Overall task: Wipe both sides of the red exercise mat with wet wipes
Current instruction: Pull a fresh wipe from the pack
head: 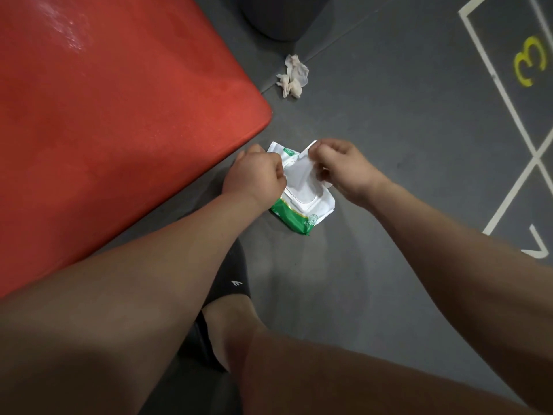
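The red exercise mat [113, 115] fills the upper left, with wet streaks near its far end. A white and green wet wipe pack [305, 202] lies on the grey floor just off the mat's corner. My left hand [254, 178] presses on the pack's left side with fingers closed. My right hand [341, 169] pinches a white wipe [300, 172] that stands up out of the pack's opening. My hands hide the opening itself.
A crumpled used wipe [293, 76] lies on the floor beyond the pack. A dark round base [275, 16] stands at the top. White floor lines with a yellow 3 [529, 61] mark the right. My foot in a black sock [230, 283] is below the pack.
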`<state>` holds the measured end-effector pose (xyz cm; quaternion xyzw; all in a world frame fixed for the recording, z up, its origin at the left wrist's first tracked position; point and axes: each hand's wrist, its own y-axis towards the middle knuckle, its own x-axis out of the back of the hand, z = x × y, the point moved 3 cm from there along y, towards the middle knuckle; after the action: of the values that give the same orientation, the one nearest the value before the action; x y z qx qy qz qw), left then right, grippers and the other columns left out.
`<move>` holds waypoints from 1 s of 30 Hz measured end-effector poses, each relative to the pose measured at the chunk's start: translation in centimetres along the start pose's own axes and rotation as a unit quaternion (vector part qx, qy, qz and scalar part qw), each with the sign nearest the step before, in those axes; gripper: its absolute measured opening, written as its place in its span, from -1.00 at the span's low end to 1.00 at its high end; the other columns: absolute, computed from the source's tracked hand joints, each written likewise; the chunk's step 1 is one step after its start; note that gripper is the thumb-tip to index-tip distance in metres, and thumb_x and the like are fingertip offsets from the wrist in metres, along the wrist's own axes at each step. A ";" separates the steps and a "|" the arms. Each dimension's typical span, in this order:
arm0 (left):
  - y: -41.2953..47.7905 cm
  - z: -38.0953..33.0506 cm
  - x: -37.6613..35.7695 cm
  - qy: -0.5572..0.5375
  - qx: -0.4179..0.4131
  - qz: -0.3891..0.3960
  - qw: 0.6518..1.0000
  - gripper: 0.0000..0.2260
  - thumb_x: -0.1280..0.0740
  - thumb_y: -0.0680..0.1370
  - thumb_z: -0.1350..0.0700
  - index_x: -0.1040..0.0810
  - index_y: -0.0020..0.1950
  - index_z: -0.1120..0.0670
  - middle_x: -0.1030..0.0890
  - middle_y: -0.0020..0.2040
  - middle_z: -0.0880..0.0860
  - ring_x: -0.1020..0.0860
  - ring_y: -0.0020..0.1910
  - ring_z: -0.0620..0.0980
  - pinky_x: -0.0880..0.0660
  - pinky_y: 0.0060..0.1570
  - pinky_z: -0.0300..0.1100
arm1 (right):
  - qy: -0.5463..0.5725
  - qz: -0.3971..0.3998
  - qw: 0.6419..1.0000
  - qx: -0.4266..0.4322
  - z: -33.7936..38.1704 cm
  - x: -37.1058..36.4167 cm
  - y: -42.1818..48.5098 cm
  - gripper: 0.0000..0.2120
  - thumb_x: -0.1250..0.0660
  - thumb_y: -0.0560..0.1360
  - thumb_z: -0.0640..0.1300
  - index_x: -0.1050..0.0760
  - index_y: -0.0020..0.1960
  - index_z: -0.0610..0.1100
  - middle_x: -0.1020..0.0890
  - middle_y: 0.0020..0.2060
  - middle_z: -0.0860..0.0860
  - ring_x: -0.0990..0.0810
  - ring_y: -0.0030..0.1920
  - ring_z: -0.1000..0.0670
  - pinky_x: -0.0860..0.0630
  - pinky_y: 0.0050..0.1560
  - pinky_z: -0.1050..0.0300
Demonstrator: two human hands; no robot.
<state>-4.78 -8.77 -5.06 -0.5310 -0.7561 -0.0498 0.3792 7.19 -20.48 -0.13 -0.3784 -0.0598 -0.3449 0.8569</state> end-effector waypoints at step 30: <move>0.5 -5.5 10.2 -0.484 -0.041 -0.167 0.858 -0.94 -0.33 0.62 0.22 -0.57 -0.02 0.09 -0.64 -0.22 -0.01 -0.59 -0.25 -0.12 -0.55 -0.16 -0.17 | -0.336 -0.083 0.935 0.084 -0.3 -1.9 1.4 -0.46 -0.45 0.39 0.07 -0.35 0.31 0.09 -0.38 0.19 -0.02 -0.38 0.29 -0.14 -0.39 0.25 0.07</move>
<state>-3.02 -3.37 5.06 -0.3694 -0.9187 0.1201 -0.0712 6.64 -18.98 -1.91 -0.3925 -0.4037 -0.2613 0.7841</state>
